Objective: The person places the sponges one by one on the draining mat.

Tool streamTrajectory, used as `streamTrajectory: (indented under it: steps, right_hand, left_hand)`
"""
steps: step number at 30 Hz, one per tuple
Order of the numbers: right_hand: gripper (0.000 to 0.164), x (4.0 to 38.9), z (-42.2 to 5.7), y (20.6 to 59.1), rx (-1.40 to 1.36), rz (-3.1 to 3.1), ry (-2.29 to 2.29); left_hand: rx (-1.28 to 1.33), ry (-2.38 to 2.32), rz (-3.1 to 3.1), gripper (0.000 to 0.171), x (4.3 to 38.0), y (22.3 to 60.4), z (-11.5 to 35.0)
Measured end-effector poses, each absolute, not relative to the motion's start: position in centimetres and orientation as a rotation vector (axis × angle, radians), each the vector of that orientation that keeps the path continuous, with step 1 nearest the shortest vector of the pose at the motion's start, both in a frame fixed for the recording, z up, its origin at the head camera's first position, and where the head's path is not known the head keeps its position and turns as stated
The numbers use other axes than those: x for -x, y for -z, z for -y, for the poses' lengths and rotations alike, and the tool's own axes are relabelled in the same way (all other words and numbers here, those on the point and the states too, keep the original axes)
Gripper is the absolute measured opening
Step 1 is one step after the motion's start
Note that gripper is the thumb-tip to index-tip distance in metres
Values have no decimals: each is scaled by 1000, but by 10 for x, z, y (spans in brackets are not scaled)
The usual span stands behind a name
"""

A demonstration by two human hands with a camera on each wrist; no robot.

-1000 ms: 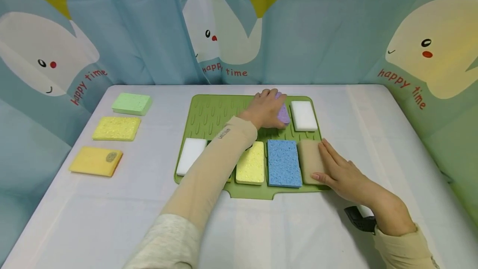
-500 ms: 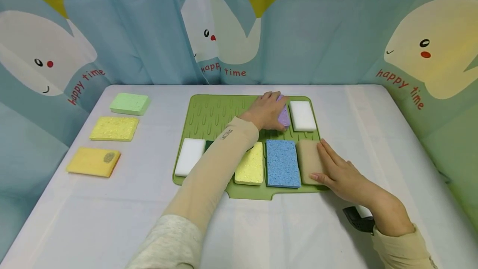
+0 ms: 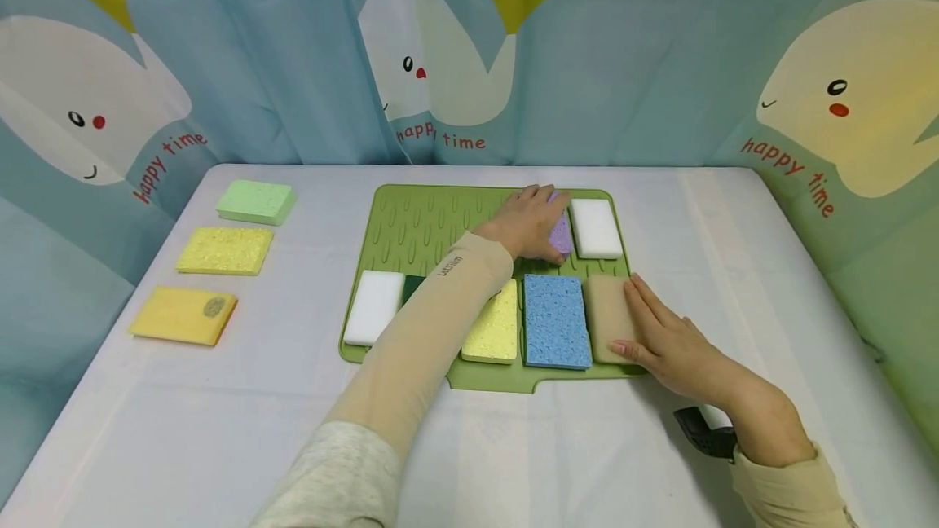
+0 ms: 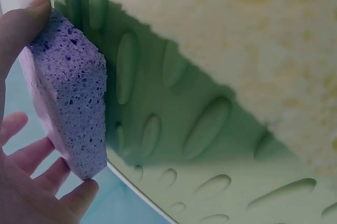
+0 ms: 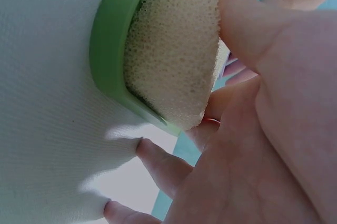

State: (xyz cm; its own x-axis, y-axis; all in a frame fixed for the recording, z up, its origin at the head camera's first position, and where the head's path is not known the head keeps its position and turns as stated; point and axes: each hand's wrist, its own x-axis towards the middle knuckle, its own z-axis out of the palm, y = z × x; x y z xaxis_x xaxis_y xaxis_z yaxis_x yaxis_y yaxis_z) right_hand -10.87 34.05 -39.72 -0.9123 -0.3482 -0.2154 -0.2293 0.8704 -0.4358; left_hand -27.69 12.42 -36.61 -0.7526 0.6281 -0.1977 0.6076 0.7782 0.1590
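In the head view my left hand [image 3: 526, 224] reaches across the green ridged mat [image 3: 418, 226] and holds a purple sponge [image 3: 561, 226]. Its thumb is at the near end and its fingertips at the far end, as the left wrist view shows on the purple sponge [image 4: 73, 92]. My right hand [image 3: 678, 353] rests on a beige sponge [image 3: 609, 318] at the mat's front right corner, fingers straight along the right side, thumb across the top. Up close, the beige sponge [image 5: 174, 40] sits inside the mat's raised rim [image 5: 108, 50], with two fingertips down on the cloth.
A white sponge [image 3: 597, 228] lies right of the purple one. Along the front row are a blue sponge [image 3: 556, 320], a yellow sponge [image 3: 495, 328], a dark green piece [image 3: 412, 287] partly under my sleeve, and another white sponge [image 3: 374, 308]. Several sponges, including a light green one [image 3: 255, 202], lie at left.
My left hand has shifted slightly toward me and to the right with the purple sponge, which now lies closer in line with the white one. The right hand stays in place.
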Motion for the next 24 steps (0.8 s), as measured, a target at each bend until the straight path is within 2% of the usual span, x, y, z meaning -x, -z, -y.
streamTrajectory:
  steps: [24]
  right_hand:
    - [92, 109, -341, 397, 436, -2742, 604]
  left_hand:
    - [-937, -137, -2686, 105, 278, 367, -121]
